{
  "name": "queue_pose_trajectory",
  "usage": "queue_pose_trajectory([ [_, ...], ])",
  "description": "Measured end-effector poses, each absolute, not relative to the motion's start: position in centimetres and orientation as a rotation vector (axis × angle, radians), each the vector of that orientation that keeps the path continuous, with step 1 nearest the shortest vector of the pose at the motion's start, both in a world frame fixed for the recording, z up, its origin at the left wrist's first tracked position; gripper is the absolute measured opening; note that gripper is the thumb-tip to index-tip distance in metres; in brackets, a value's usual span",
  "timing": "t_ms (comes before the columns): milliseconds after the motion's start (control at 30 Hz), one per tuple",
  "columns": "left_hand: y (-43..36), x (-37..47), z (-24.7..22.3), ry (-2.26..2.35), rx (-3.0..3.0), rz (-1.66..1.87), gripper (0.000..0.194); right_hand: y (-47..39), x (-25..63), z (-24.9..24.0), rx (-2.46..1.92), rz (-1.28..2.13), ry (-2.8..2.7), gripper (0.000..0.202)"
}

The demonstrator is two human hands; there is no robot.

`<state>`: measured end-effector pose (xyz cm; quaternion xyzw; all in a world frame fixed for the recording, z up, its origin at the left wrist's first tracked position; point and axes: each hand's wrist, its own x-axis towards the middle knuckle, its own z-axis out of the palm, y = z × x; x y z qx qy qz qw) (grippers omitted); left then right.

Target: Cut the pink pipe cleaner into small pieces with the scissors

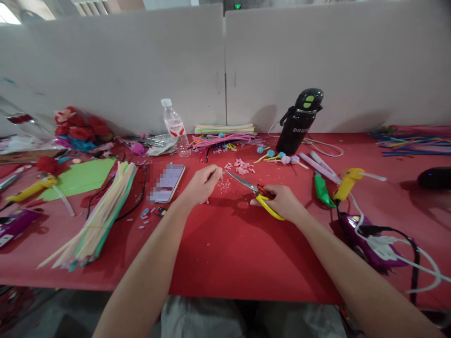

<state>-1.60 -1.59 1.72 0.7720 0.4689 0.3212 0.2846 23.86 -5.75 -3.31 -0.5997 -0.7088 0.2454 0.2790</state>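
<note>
My right hand (282, 203) grips a pair of scissors (265, 203) with yellow and red handles, the blades pointing up and left. Just past the blade tips, my left hand (203, 184) is closed in a pinch; whatever sits between its fingertips is too small to make out. Small pink cut pieces (242, 166) lie in a pile behind the blades. Finer pale scraps (225, 186) are scattered on the red tabletop (218, 258) between the hands.
Left of my arm lie a phone (168, 183) and a bundle of pipe cleaners (97, 218). A plastic bottle (176, 129) and a black flask (299, 123) stand at the back. Yellow glue guns (348, 184) (32, 188) with cables flank the work area.
</note>
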Motion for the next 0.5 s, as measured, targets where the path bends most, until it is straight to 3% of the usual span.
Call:
queue_pose_trajectory([
  [500, -1.36, -1.76, 1.4, 1.236, 2.08, 0.86, 0.034, -5.93, 23.9, -3.19, -1.593, 0.708, -1.937, 0.05],
])
